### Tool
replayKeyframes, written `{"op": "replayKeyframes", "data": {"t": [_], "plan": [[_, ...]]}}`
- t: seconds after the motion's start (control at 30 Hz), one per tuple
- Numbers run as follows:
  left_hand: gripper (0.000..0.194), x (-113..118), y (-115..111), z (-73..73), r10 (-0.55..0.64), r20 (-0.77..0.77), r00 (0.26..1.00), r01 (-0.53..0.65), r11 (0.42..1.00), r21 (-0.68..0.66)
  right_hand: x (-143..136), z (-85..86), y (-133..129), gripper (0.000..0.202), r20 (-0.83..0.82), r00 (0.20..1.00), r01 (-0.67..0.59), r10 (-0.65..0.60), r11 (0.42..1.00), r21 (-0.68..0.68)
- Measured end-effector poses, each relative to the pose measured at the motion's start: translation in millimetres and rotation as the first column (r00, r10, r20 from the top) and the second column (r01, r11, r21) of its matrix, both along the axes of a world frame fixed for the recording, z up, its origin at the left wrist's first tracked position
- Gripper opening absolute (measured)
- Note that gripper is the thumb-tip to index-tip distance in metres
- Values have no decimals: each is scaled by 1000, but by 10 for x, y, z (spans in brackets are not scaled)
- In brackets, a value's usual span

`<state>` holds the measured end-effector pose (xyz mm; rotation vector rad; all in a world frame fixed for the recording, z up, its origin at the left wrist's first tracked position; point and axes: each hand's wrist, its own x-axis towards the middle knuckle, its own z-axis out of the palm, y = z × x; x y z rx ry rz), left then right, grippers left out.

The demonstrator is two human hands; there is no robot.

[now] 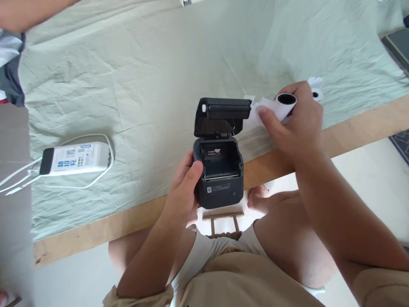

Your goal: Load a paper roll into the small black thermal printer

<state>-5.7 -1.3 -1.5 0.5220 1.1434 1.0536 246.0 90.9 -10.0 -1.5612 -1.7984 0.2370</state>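
Observation:
My left hand (pixel 187 183) grips a small black label printer (pixel 220 192) by its left side, above the table's front edge. The printer's lid (pixel 222 117) is swung up, and its paper bay shows no roll inside. To the right, my right hand (pixel 298 115) holds a roll of white paper (pixel 281 106) with a dark core, thumb pressed on the loose end. That loose paper reaches left toward the raised lid; whether it touches the lid I cannot tell. Just beyond my right hand lies another small white roll (pixel 316 94), partly hidden.
A white power strip (pixel 75 158) with a looped cable lies at the left on the pale green cloth (pixel 143 85). Another person's arm (pixel 35 13) reaches in at the top left. A dark flat object (pixel 398 49) sits at the right edge. The wooden table edge (pixel 105 228) runs above my legs.

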Motion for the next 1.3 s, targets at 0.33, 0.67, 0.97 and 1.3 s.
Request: {"op": "replayKeyframes", "data": {"t": [0.33,0.67,0.97,1.3], "plan": [[40,17,12,1,-1,33,999,1,1000,13,3,-51,-55,48,-20,995,-101,100,994,-37],[49,46,28,15,6,56,998,-6,1000,13,681,-155,159,42,112,952,256,-284,942,216],[61,92,42,77,39,-1,999,-39,999,-32,835,-282,262,60,137,958,236,-253,963,128],[64,90,35,84,32,-8,999,-33,999,-30,855,-325,211,51,346,917,187,-200,980,71]]}}
